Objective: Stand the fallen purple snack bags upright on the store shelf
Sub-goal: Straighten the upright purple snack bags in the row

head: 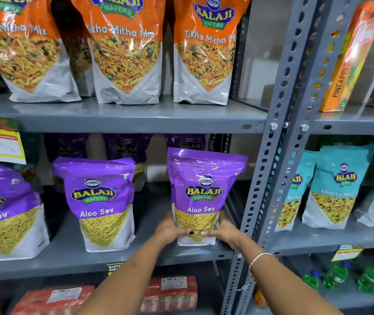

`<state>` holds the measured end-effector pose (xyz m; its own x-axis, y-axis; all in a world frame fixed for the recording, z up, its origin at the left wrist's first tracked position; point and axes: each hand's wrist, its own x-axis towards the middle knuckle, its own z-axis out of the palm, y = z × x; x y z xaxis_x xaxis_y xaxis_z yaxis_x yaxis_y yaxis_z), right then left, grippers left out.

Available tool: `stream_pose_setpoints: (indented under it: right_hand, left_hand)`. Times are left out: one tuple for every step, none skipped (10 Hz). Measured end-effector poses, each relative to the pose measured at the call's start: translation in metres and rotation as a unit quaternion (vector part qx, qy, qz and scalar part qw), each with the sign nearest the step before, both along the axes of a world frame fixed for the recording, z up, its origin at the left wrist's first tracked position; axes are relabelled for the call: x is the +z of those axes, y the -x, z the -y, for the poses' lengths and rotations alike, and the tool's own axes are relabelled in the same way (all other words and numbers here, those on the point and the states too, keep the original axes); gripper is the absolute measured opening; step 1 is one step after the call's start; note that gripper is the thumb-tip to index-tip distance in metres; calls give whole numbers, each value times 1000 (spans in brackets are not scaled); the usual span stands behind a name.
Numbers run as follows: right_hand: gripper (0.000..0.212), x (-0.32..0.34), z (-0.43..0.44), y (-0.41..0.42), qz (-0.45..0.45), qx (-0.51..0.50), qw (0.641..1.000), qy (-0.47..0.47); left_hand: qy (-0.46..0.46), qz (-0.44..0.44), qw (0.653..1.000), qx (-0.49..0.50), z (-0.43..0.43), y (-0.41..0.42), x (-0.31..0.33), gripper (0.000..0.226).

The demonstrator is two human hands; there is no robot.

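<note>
A purple Aloo Sev bag (200,192) stands upright at the right end of the middle grey shelf (72,260). My left hand (170,229) grips its lower left side and my right hand (223,230) grips its lower right side, thumbs meeting on the front. Two more purple bags stand upright to the left: one in the middle (99,201) and one at the far left (4,212). Further purple bags (126,147) stand in shadow at the back of the shelf.
Orange Tikha Mitha Mix bags (124,48) fill the shelf above. A perforated grey upright (270,160) stands just right of the held bag. Teal snack bags (338,187) sit in the neighbouring bay. Red packs (170,294) lie on the shelf below.
</note>
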<state>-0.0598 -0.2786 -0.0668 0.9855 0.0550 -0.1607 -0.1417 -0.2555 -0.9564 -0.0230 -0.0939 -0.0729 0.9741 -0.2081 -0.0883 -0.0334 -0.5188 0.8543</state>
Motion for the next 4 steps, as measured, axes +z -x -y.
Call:
stream_pose_setpoints:
  right_hand:
    - [46,-1,-4,2,3,-5,1000,13]
    - [48,1,-8,5,14,-16,999,30]
    - [84,16,-13,8,20,-37,996,80]
    - [93,28,-16,11,36,-69,990,116]
  left_hand:
    - [0,-6,1000,-7,-4,2,-2,71]
    - [-11,-14,1000,-10,-9,2,0,71]
    - [-22,-10,1000,-19,-16,4,13,81]
    - [-41,17,999,-2,-21,9,23,92]
